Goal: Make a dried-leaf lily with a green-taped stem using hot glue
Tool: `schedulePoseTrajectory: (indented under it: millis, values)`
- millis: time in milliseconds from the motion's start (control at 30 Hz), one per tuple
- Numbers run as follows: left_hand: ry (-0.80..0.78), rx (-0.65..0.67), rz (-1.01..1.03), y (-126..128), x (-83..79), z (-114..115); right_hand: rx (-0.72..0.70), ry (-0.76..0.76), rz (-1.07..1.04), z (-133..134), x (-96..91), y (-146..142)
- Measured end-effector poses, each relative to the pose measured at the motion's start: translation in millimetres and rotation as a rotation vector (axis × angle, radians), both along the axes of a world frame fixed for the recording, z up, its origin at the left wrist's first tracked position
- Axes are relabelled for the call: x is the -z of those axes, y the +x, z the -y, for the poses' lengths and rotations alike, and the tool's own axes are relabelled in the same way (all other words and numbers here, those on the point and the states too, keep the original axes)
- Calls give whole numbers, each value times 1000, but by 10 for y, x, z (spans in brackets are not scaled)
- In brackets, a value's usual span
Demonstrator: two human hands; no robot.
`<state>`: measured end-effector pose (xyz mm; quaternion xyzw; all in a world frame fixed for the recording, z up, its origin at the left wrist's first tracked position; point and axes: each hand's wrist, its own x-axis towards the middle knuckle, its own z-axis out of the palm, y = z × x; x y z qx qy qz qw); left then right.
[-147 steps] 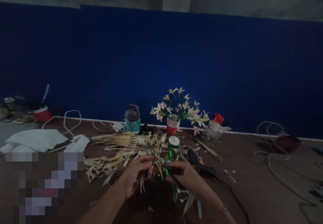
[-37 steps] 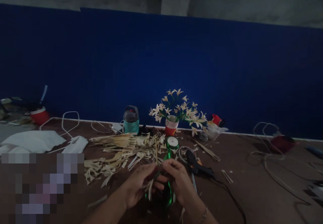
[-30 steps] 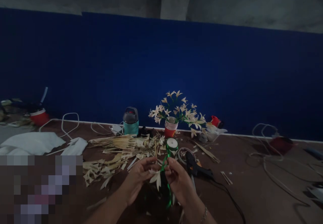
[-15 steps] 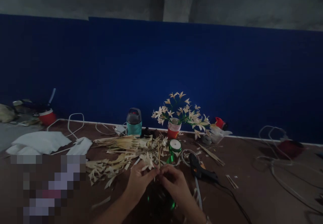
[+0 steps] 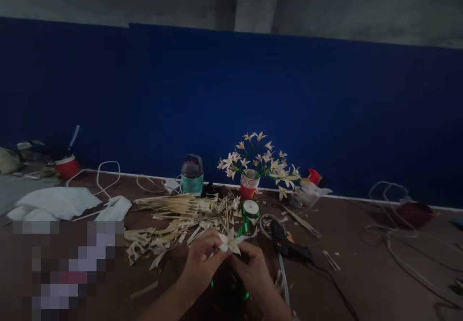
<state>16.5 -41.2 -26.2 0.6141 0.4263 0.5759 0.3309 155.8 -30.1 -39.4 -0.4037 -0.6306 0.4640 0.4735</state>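
Note:
A pale artificial flower (image 5: 232, 242) with pointed petals faces up between my two hands. My left hand (image 5: 205, 257) pinches it from the left, thumb and fingers closed at its petals. From the other side my right hand (image 5: 252, 263) has its fingers closed at the flower's right edge and base. The flower's underside is hidden by the fingers. Below the hands is a dark object with shiny green edges (image 5: 227, 287), partly covered. Just beyond them lie a roll of green ribbon (image 5: 251, 208) and a thin stick (image 5: 227, 215).
Dried leaf pieces (image 5: 170, 234) spread to the left. A black glue gun (image 5: 289, 244) with its cord lies at right. Behind stands a red-and-white cup (image 5: 249, 186) of finished flowers (image 5: 269, 159), near a teal-and-grey container (image 5: 192, 176). A blue panel (image 5: 231, 89) closes off the back.
The flower has moved right and turned, so its open petals now face up between both hands. My right hand's fingers have come onto it.

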Motion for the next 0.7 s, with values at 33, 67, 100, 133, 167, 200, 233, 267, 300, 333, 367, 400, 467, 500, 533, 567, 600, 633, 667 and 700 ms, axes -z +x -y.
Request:
schedulePoseTrajectory:
  millis: [33, 67, 100, 133, 167, 200, 233, 267, 300, 333, 367, 400, 467, 500, 533, 567, 600, 633, 667, 700]
  values:
    - [1, 0, -9, -4, 9, -2, 2, 10, 12, 1, 1, 1]
    - [-5, 6, -15, -7, 14, -3, 6, 21, 23, 3, -1, 2]
    - [-14, 11, -18, -9, 16, -3, 17, 34, 31, 4, -3, 3]
    - [-19, 12, -16, -11, 15, 1, 32, 48, 39, 5, -6, 6]
    - [-22, 12, -13, -13, 11, 6, 51, 64, 46, 5, -8, 9]
    - [-21, 11, -7, -17, 4, 15, 71, 79, 54, 3, -9, 13]
    - [-23, 11, 5, -23, -3, 26, 95, 97, 62, 2, -8, 18]
    - [-29, 18, 26, -31, -10, 39, 123, 119, 75, -1, -6, 24]
    - [-35, 32, 59, -41, -18, 54, 153, 143, 93, -4, -3, 31]
    - [-40, 52, 100, -53, -25, 68, 175, 169, 113, -7, 0, 37]
    - [-43, 68, 143, -63, -32, 81, 194, 198, 131, -10, 3, 43]
    - [-43, 72, 182, -72, -40, 92, 207, 223, 145, -13, 4, 48]
    - [-40, 58, 224, -79, -60, 107, 211, 254, 159, -17, 4, 53]
    - [-41, 47, 231, -75, -72, 110, 212, 264, 159, -18, 5, 54]
    - [-49, 43, 233, -66, -82, 110, 211, 268, 160, -18, 7, 54]
    - [-57, 48, 236, -52, -91, 110, 211, 269, 161, -18, 13, 52]
    - [-67, 60, 242, -36, -95, 107, 206, 267, 164, -17, 22, 50]
    - [-81, 75, 249, -17, -96, 104, 202, 265, 167, -16, 33, 48]
    - [-98, 87, 259, 2, -90, 101, 204, 261, 170, -14, 46, 46]
    - [-115, 92, 271, 20, -79, 96, 206, 254, 173, -13, 59, 44]
